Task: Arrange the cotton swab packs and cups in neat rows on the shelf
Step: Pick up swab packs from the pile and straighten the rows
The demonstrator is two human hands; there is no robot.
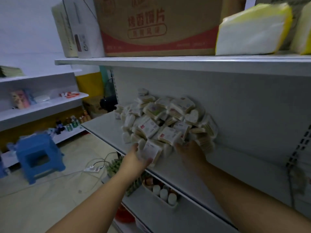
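Left grip (136, 158) clasps one swab pack (150, 151); right grip (191, 151), closure unclear, at pile (168, 118); carton (156, 26) reads 烤香馍片.

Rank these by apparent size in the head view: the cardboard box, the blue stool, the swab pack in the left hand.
Largest: cardboard box.
Then: blue stool.
Smallest: swab pack, though it is nearest the camera.

White-and-cream swab packs (165, 121) with red labels; blue stool (33, 142); brown carton (158, 26) banded red.
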